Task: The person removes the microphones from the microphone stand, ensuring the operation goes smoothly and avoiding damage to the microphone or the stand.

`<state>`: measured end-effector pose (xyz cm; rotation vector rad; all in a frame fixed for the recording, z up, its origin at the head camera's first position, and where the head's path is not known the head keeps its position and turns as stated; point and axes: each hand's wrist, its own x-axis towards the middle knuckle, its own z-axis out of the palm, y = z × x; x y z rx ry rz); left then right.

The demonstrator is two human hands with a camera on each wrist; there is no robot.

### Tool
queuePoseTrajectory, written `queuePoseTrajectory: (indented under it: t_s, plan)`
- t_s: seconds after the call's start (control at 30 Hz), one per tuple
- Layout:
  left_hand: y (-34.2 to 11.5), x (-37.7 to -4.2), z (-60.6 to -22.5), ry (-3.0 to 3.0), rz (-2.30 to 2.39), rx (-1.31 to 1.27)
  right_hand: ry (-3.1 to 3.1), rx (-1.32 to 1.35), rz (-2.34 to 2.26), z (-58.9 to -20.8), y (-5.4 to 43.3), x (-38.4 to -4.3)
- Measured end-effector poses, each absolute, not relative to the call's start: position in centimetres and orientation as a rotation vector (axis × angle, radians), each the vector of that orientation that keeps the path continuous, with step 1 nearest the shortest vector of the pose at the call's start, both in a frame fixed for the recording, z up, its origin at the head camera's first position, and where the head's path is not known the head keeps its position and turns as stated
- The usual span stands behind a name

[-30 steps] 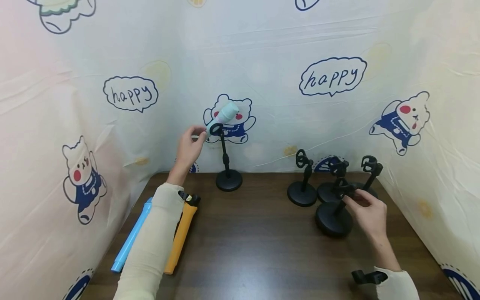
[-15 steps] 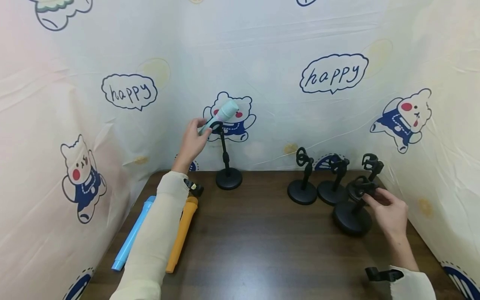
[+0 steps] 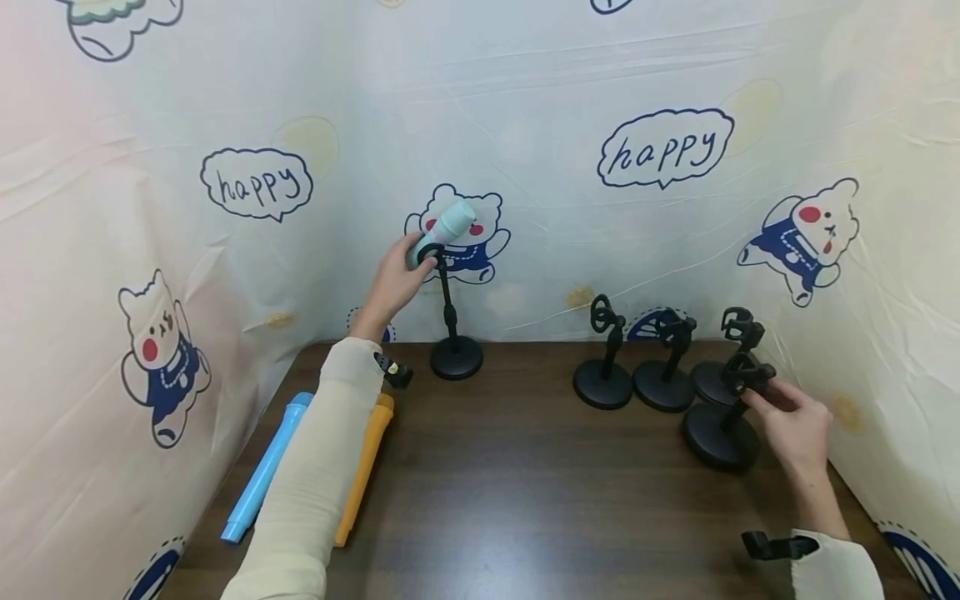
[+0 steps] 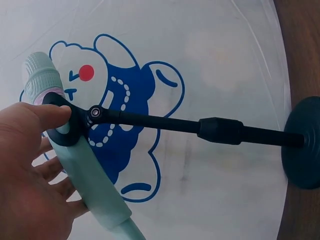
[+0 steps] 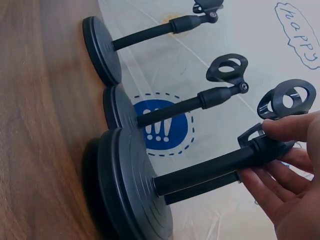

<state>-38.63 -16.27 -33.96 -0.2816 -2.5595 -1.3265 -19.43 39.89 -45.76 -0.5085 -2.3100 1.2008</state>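
Observation:
A mint-green microphone (image 3: pixel 453 223) sits tilted through the ring clip of a black microphone stand (image 3: pixel 456 358) at the back of the table. My left hand (image 3: pixel 397 279) grips it there; in the left wrist view the thumb presses on the clip ring (image 4: pixel 62 125) and the other fingers lie behind the microphone's body (image 4: pixel 92 180). On the right, my right hand (image 3: pixel 798 425) holds another black stand (image 3: pixel 720 437) by the upper post, just under its clip. That stand leans, and its round base (image 5: pixel 135 185) casts a shadow on the table; whether it touches is hard to tell.
Several more black stands, among them the leftmost one (image 3: pixel 603 383), stand close together at the back right. A blue stick-like thing (image 3: pixel 266 471) and an orange one (image 3: pixel 367 467) lie at the left, partly under my left forearm. A printed cloth (image 3: pixel 525 167) hangs behind the table (image 3: pixel 525 483).
My right hand has carried its stand to the right, away from the leftmost stands. My left hand has slid up the microphone to the clip ring; the microphone and its stand look unmoved.

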Motion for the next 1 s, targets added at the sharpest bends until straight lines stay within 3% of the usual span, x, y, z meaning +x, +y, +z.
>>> queuePoseTrajectory:
  t_s: [1.0]
  plan:
    - [-16.0,-38.6,-34.1,-2.544,-1.445,-0.252,-2.345,-0.448,1.208,-47.3,40.9,-20.3]
